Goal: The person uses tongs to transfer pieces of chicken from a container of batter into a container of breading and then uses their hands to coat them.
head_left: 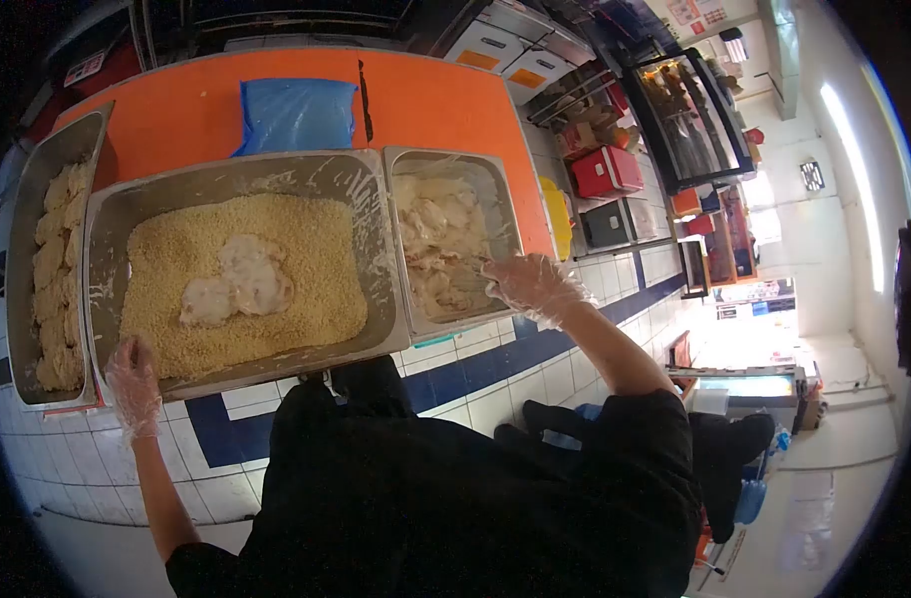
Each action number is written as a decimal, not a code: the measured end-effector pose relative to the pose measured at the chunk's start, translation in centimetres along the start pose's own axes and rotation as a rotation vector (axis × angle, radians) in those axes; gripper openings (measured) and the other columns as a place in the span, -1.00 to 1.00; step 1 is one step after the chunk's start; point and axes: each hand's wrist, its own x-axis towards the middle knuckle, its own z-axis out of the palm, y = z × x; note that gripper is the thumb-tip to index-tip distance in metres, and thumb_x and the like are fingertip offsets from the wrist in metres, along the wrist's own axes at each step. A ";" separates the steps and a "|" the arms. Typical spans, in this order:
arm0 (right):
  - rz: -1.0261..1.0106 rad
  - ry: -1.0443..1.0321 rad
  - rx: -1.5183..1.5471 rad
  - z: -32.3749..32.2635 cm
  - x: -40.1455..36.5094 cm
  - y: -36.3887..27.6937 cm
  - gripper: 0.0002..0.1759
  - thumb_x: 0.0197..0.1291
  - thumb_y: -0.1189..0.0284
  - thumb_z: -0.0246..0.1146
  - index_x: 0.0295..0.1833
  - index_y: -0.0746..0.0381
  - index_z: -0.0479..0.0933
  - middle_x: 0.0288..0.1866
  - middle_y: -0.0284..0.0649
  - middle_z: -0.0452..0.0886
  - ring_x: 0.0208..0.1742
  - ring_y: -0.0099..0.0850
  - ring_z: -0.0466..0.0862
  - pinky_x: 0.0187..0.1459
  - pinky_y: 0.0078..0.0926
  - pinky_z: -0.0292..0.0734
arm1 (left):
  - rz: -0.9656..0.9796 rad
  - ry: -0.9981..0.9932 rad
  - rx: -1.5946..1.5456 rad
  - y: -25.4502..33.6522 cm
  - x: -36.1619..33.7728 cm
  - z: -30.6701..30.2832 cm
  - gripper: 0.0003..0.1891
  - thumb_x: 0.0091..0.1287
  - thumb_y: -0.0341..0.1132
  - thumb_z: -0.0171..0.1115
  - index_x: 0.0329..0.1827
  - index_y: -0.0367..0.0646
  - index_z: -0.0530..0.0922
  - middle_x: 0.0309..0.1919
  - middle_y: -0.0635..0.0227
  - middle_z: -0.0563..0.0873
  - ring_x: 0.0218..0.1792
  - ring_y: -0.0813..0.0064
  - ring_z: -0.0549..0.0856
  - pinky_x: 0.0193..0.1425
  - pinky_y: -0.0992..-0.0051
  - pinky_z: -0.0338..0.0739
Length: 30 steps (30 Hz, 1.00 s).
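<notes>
A large metal pan (386, 289) holds pale, coarse crumbs (326, 319), with pieces of batter-coated meat (251, 274) lying in the middle. At its near left corner is my left hand (134, 387) in a clear plastic glove, fingers curled over the rim. My right hand (537, 289), gloved the same way, reaches over the right edge of a smaller metal pan (510, 214) of wet, battered meat (440, 219). Its fingers are closed around something with thin metallic strands dipping into the batter; I cannot tell what tool it is.
To the left stands a long metal pan (97, 130) filled with crumb-coated pieces (57, 269). A blue plastic bag (296, 115) lies behind the big pan on the orange table (435, 100). A red cooler (608, 171) and a glass display case (689, 120) stand further right.
</notes>
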 end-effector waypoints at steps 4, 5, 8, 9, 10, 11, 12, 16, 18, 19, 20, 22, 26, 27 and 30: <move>-0.200 0.090 -0.141 0.0 -0.2 0.8 -0.79 0.27 0.36 0.13 -0.05 0.16 0.56 -0.34 -0.17 0.68 -0.25 -0.29 0.74 -0.26 -0.34 0.69 | 0.025 0.046 0.020 -1.5 -0.3 1.3 -0.76 0.33 -0.29 0.18 -0.07 -0.28 0.57 -0.12 0.05 0.68 -0.08 0.01 0.63 0.02 0.17 0.50; -0.198 0.090 -0.142 0.2 0.0 1.0 -0.79 0.27 0.36 0.13 -0.05 0.16 0.56 -0.34 -0.17 0.68 -0.25 -0.29 0.74 -0.26 -0.34 0.69 | 0.027 0.046 0.018 -1.9 -0.4 1.7 -0.76 0.33 -0.29 0.18 -0.07 -0.28 0.57 -0.12 0.05 0.68 -0.08 0.01 0.63 0.02 0.17 0.50; -0.104 -0.017 -0.108 -0.4 0.5 0.9 -0.81 0.25 0.37 0.15 -0.07 0.15 0.57 -0.33 -0.17 0.68 -0.23 -0.29 0.74 -0.23 -0.35 0.69 | -0.070 0.036 -0.027 -2.0 -0.4 2.0 -0.73 0.33 -0.27 0.18 -0.03 -0.26 0.57 -0.08 0.06 0.67 -0.04 0.01 0.62 0.06 0.17 0.49; -0.068 -0.036 -0.099 -1.5 0.5 0.8 -0.76 0.26 0.27 0.14 -0.02 0.10 0.53 -0.30 -0.21 0.68 -0.22 -0.29 0.73 -0.21 -0.30 0.66 | -0.062 0.036 -0.027 -1.4 -0.4 1.6 -0.73 0.33 -0.27 0.18 -0.03 -0.25 0.57 -0.08 0.06 0.67 -0.03 0.01 0.62 0.07 0.17 0.49; -0.034 -0.053 -0.090 -2.1 0.6 0.8 -0.71 0.28 0.18 0.12 0.04 0.04 0.49 -0.26 -0.25 0.67 -0.20 -0.28 0.72 -0.20 -0.26 0.63 | -0.055 0.037 -0.026 -1.1 -0.5 1.3 -0.74 0.34 -0.27 0.18 -0.02 -0.25 0.57 -0.07 0.06 0.67 -0.02 0.02 0.62 0.08 0.17 0.48; -0.036 -0.050 -0.092 -2.0 0.8 1.0 -0.71 0.28 0.18 0.12 0.04 0.04 0.49 -0.26 -0.25 0.67 -0.20 -0.28 0.72 -0.20 -0.26 0.63 | -0.057 0.040 -0.025 -1.4 -0.6 1.4 -0.74 0.34 -0.27 0.18 -0.02 -0.25 0.57 -0.07 0.06 0.67 -0.02 0.02 0.62 0.08 0.17 0.48; -0.028 -0.134 -0.049 -1.8 1.0 1.3 -0.69 0.27 0.16 0.13 0.04 0.05 0.49 -0.27 -0.25 0.67 -0.21 -0.28 0.72 -0.21 -0.25 0.63 | -0.026 0.056 -0.028 -1.6 -0.7 1.6 -0.74 0.34 -0.27 0.18 -0.01 -0.23 0.57 -0.07 0.06 0.67 -0.02 0.02 0.62 0.07 0.17 0.49; -0.054 -0.111 0.062 -2.5 0.6 1.2 -0.77 0.22 0.28 0.16 -0.15 0.17 0.60 -0.26 -0.13 0.69 -0.17 -0.21 0.72 -0.22 -0.20 0.63 | -0.019 0.015 -0.013 -1.7 -0.3 1.5 -0.74 0.33 -0.27 0.20 0.00 -0.19 0.57 -0.07 0.05 0.66 -0.03 0.02 0.61 0.07 0.17 0.48; -0.030 -0.152 0.027 -2.5 1.7 0.4 -0.76 0.23 0.28 0.15 -0.11 0.17 0.58 -0.26 -0.13 0.69 -0.17 -0.23 0.72 -0.20 -0.21 0.63 | -0.028 0.033 -0.038 -1.8 -0.4 1.9 -0.74 0.33 -0.26 0.20 0.00 -0.19 0.57 -0.08 0.05 0.66 -0.04 0.01 0.61 0.06 0.16 0.48; -0.009 -0.196 -0.008 -2.5 2.1 0.1 -0.75 0.23 0.29 0.14 -0.08 0.18 0.57 -0.25 -0.14 0.69 -0.16 -0.24 0.72 -0.19 -0.23 0.63 | -0.040 0.048 -0.062 -1.9 -0.4 2.0 -0.74 0.33 -0.26 0.20 0.00 -0.18 0.57 -0.08 0.05 0.66 -0.04 0.01 0.61 0.06 0.15 0.48; -0.010 -0.193 -0.008 -2.7 2.1 0.1 -0.75 0.23 0.29 0.14 -0.08 0.18 0.57 -0.25 -0.14 0.69 -0.16 -0.24 0.72 -0.19 -0.23 0.63 | -0.041 0.051 -0.060 -2.0 -0.4 1.9 -0.74 0.33 -0.26 0.20 0.00 -0.18 0.57 -0.08 0.05 0.66 -0.04 0.01 0.61 0.06 0.15 0.48; -0.106 -0.058 -0.070 -3.4 1.8 -0.1 -0.72 0.26 0.32 0.11 0.01 0.18 0.53 -0.21 -0.16 0.69 -0.17 -0.26 0.72 -0.19 -0.26 0.64 | -0.023 0.002 0.008 -1.1 -0.4 1.0 -0.74 0.33 -0.27 0.20 0.00 -0.19 0.57 -0.08 0.05 0.66 -0.04 0.00 0.61 0.06 0.15 0.47; -0.083 -0.102 -0.118 -5.3 1.9 -0.2 -0.66 0.27 0.36 0.11 0.15 0.16 0.45 -0.15 -0.19 0.68 -0.12 -0.27 0.71 -0.14 -0.29 0.64 | -0.043 0.022 0.025 -1.1 -0.5 1.3 -0.75 0.33 -0.28 0.19 -0.01 -0.20 0.57 -0.09 0.05 0.66 -0.03 0.00 0.61 0.05 0.15 0.47; -0.078 -0.146 -0.079 -5.2 2.4 0.0 -0.64 0.27 0.38 0.11 0.18 0.17 0.43 -0.12 -0.18 0.67 -0.10 -0.28 0.71 -0.11 -0.29 0.63 | -0.020 0.030 0.027 -1.2 -0.5 1.3 -0.75 0.33 -0.28 0.19 -0.01 -0.20 0.58 -0.09 0.05 0.66 -0.03 0.00 0.61 0.06 0.15 0.47; -0.131 -0.123 -0.013 -3.7 3.0 0.9 -0.61 0.28 0.41 0.13 0.22 0.19 0.39 -0.11 -0.14 0.65 -0.06 -0.27 0.70 -0.05 -0.30 0.62 | 0.001 0.036 0.021 -0.8 -0.3 0.9 -0.75 0.34 -0.27 0.18 -0.02 -0.20 0.58 -0.10 0.05 0.67 -0.04 0.00 0.61 0.06 0.15 0.47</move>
